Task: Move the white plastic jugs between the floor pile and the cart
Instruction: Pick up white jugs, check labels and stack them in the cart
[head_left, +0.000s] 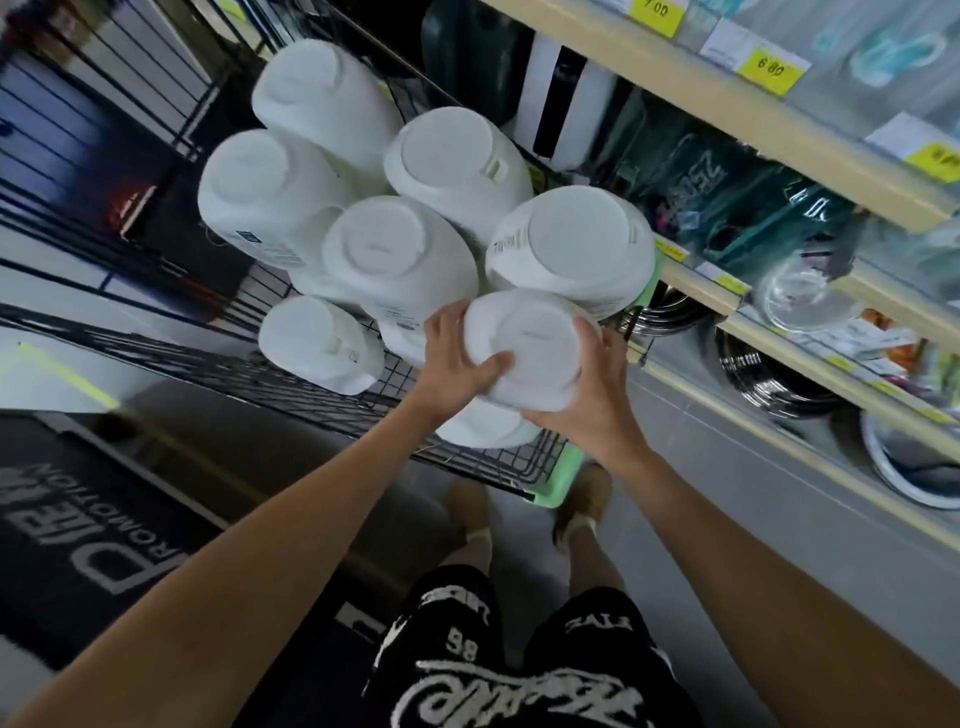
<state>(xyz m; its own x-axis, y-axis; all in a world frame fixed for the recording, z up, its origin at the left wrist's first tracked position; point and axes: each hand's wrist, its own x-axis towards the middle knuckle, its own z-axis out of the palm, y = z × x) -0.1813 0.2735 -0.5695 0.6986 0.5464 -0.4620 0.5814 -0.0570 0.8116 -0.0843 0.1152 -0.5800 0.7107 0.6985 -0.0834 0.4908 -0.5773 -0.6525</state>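
Note:
Several white plastic jugs stand bottom-up in a black wire cart with green corner trim. I hold the nearest white jug with both hands, its round base facing me. My left hand grips its left side with the thumb across the base. My right hand wraps the lower right side. Another jug lies partly hidden beneath it. Other jugs, such as the middle one and the right one, crowd the cart behind.
Store shelves with yellow price tags, glassware and steel bowls run along the right. Black wire racks stand at the left. A dark floor mat with lettering lies at lower left. My feet stand on grey floor below the cart.

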